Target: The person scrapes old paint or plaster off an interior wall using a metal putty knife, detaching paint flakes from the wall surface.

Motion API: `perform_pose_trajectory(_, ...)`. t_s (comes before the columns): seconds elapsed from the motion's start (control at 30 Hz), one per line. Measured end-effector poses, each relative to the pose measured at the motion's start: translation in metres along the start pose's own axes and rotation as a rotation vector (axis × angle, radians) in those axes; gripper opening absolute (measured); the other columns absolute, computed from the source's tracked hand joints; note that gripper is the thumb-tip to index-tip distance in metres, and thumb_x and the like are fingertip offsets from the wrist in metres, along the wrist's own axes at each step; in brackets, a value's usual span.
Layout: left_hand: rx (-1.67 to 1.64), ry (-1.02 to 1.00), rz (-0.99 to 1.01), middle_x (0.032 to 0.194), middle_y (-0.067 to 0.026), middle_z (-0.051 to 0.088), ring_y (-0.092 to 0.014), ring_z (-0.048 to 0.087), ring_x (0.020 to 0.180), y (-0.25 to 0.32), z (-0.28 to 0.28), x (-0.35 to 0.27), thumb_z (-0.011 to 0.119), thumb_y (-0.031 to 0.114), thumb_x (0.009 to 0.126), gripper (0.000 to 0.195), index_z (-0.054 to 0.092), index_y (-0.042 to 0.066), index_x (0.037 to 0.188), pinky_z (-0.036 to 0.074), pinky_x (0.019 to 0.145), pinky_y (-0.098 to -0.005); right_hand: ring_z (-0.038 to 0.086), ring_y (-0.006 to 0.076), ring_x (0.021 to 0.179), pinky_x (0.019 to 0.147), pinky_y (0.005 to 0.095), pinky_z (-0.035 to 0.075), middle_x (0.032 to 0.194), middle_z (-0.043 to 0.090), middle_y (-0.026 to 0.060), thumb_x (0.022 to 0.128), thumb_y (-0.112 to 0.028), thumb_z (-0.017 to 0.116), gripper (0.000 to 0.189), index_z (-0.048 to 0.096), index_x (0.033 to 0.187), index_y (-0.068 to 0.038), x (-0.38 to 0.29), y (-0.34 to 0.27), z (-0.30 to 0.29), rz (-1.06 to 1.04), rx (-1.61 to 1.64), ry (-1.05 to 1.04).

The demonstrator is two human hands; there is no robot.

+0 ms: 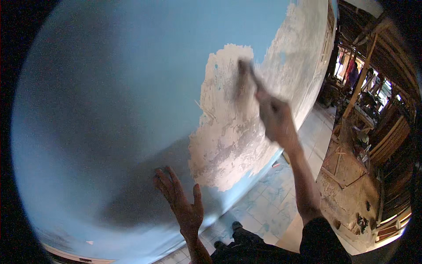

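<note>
A blue painted wall (158, 82) fills most of the view. Paint is gone from a ragged pale patch (224, 128) in its middle, and a larger whitish area extends to the right. My right hand (275, 114) grips a scraper-like tool (246, 71), blurred, whose head is at the upper part of the patch; its exact kind cannot be told. My left hand (179, 201) has its fingers spread against or close to the blue wall, below and left of the patch, and holds nothing.
A tiled floor (260, 211) with bluish flakes runs along the wall's foot. A small red and white object (276, 165) lies there. To the right are bare ground (349, 194), a wooden post (361, 76) and a cluttered open shed.
</note>
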State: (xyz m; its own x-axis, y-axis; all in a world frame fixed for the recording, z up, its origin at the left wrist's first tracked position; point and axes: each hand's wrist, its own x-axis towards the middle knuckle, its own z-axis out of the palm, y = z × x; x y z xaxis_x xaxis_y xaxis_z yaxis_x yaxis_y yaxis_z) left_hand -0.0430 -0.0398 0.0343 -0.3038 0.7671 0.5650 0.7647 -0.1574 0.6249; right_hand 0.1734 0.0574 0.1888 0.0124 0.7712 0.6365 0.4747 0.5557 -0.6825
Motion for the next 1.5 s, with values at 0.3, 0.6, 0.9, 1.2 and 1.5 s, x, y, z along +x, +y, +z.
perform_pose_trajectory(0.3,-0.002,-0.023,-0.038,0.157,-0.0211,0.003,-0.044,0.000,0.143,0.005,0.000,0.000,0.052,0.038,0.094,0.074,0.015,0.009,0.152,0.006,0.114,-0.0572,0.031,0.0037,0.049,0.043,0.0243,0.032,0.059,0.037,-0.0055,0.102,-0.033,0.046,0.047,0.042,0.142,-0.009,-0.015,0.004,-0.006,0.132,0.026,-0.119)
perform_pose_trajectory(0.6,0.042,0.021,-0.004,0.158,-0.0191,0.002,-0.045,-0.002,0.143,0.002,0.004,0.000,0.051,0.043,0.094,0.076,0.014,0.010,0.152,0.006,0.114,-0.0583,0.038,0.0036,0.052,0.048,0.0229,0.037,0.062,0.048,0.0006,0.101,-0.035,0.046,0.050,0.043,0.141,-0.005,-0.011,0.017,-0.003,0.052,0.081,-0.114)
perform_pose_trajectory(0.9,0.073,-0.005,-0.041,0.156,-0.0231,0.002,-0.046,-0.002,0.143,-0.009,0.011,-0.004,0.050,0.043,0.094,0.076,0.013,0.009,0.152,0.005,0.114,-0.0586,0.035,0.0039,0.053,0.046,0.0245,0.033,0.058,0.039,-0.0049,0.100,-0.035,0.048,0.047,0.049,0.136,-0.004,-0.007,0.013,-0.007,0.040,0.084,-0.048)
perform_pose_trajectory(1.2,0.017,-0.009,-0.085,0.156,-0.0230,0.000,-0.046,-0.004,0.143,-0.010,0.015,-0.005,0.049,0.042,0.094,0.076,0.013,0.009,0.152,0.002,0.113,-0.0597,0.034,0.0046,0.053,0.046,0.0252,0.032,0.059,0.036,-0.0050,0.101,-0.033,0.047,0.047,0.045,0.140,-0.007,-0.004,0.016,-0.007,0.031,0.089,-0.084)
perform_pose_trajectory(1.5,0.046,-0.013,-0.019,0.156,-0.0230,0.001,-0.046,-0.005,0.143,-0.004,0.008,-0.003,0.050,0.042,0.094,0.076,0.013,0.008,0.151,0.002,0.113,-0.0599,0.034,0.0020,0.042,0.037,0.0217,0.033,0.052,0.034,-0.0066,0.102,-0.034,0.045,0.047,0.048,0.137,-0.005,0.010,0.020,-0.010,-0.010,0.097,-0.020)
